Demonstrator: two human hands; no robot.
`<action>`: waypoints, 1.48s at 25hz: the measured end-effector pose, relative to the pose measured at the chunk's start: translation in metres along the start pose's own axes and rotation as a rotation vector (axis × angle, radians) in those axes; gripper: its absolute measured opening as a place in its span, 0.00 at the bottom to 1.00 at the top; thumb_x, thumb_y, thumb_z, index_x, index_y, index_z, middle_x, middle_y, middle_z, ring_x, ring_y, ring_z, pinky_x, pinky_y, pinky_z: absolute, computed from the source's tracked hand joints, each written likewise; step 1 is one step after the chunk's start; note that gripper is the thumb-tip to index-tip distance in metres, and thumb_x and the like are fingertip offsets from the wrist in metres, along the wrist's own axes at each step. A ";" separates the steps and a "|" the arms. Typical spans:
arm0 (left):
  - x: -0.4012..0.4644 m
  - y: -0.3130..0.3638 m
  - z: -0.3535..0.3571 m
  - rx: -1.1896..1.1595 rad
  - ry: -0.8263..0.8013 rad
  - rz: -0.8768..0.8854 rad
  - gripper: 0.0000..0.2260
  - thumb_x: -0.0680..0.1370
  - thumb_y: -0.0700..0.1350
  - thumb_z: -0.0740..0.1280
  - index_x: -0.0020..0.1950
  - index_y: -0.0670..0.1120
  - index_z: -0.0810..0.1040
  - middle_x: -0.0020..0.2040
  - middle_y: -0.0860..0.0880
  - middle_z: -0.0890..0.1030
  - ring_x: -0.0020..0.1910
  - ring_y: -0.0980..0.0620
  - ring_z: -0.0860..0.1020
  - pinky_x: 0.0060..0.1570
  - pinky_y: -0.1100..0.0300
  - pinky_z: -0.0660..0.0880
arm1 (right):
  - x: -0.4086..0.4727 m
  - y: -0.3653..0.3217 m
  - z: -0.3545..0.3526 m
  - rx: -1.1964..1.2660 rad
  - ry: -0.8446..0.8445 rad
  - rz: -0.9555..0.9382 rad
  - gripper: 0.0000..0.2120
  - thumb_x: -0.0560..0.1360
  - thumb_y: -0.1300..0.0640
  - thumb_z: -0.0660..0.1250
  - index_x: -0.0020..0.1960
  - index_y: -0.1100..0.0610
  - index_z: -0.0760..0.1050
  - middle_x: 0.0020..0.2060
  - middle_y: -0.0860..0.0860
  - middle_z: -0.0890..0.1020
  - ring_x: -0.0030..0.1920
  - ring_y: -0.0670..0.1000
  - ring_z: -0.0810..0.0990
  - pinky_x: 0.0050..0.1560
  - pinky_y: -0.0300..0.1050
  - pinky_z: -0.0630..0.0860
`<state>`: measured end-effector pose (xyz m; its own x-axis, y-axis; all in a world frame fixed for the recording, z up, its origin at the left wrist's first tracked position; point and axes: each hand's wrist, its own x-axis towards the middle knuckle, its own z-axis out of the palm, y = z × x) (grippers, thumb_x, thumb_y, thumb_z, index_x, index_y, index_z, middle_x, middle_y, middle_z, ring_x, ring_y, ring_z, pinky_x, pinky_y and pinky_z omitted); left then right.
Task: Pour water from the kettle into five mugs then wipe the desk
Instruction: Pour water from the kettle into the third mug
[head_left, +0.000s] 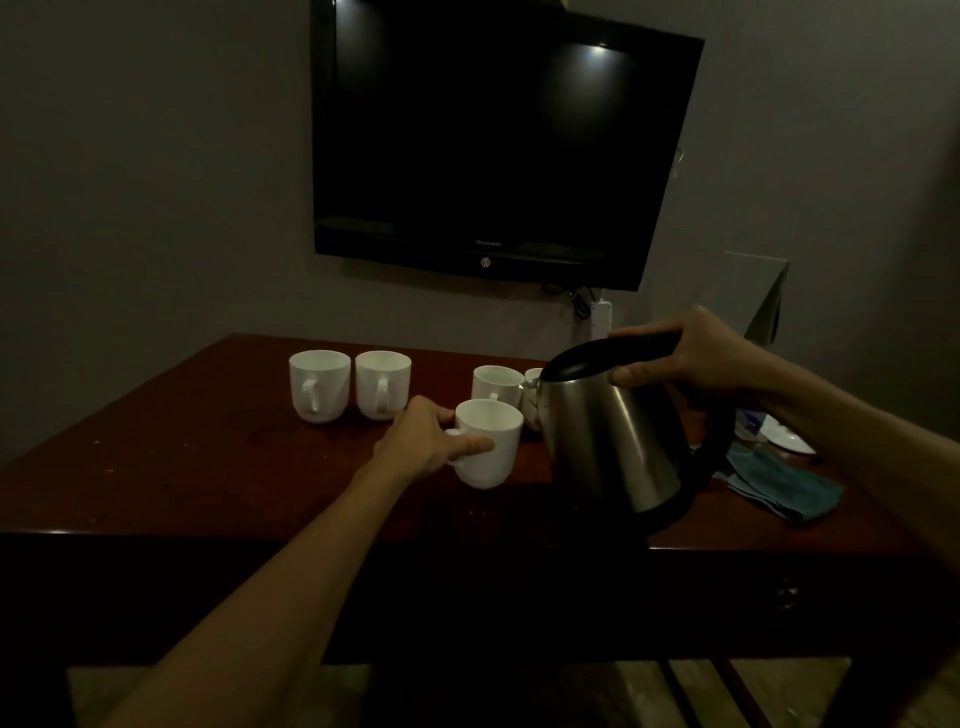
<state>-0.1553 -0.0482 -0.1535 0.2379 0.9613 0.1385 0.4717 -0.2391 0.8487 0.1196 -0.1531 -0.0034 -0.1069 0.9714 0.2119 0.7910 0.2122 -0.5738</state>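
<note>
1. Left of the kettle, the left hand holds a white mug, fingers curled at its handle and thumb pressed on its side.
2. On the kettle's black handle, the right hand grips with fingers wrapped round; the steel body is tilted, its spout toward the mugs.
3. Behind the kettle's spout stand two mugs, one half hidden; farther left of the kettle stands a pair of mugs side by side, handles toward the camera.
4. Right of the kettle a teal cloth lies near the desk's front edge, a white plate just behind it.
5. Below the kettle the dark red desk shows bare wood along its front edge and on its left part.
6. Above the kettle a black television hangs on a grey wall; its small lettering is too dim to read.
</note>
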 end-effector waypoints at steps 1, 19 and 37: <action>0.001 0.000 0.000 0.004 -0.001 -0.003 0.23 0.68 0.52 0.79 0.59 0.43 0.81 0.54 0.47 0.84 0.52 0.51 0.82 0.56 0.46 0.79 | 0.002 -0.001 0.001 -0.004 -0.006 -0.004 0.34 0.60 0.42 0.75 0.65 0.49 0.78 0.43 0.57 0.85 0.38 0.70 0.78 0.38 0.52 0.78; 0.002 -0.008 0.004 0.060 0.028 -0.026 0.18 0.67 0.58 0.78 0.52 0.52 0.82 0.47 0.54 0.84 0.50 0.52 0.82 0.55 0.44 0.78 | 0.016 -0.014 0.002 -0.052 -0.032 -0.031 0.22 0.70 0.55 0.76 0.64 0.51 0.79 0.48 0.58 0.82 0.21 0.40 0.74 0.22 0.33 0.71; 0.002 -0.005 0.005 0.079 0.027 -0.026 0.17 0.68 0.57 0.77 0.51 0.51 0.81 0.45 0.54 0.82 0.48 0.53 0.81 0.54 0.44 0.79 | 0.020 -0.021 0.004 -0.073 -0.089 -0.089 0.20 0.70 0.57 0.75 0.61 0.48 0.77 0.41 0.47 0.82 0.35 0.39 0.82 0.29 0.27 0.73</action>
<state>-0.1529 -0.0462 -0.1600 0.2026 0.9704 0.1318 0.5431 -0.2233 0.8094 0.0982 -0.1381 0.0098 -0.2295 0.9553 0.1862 0.8173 0.2930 -0.4962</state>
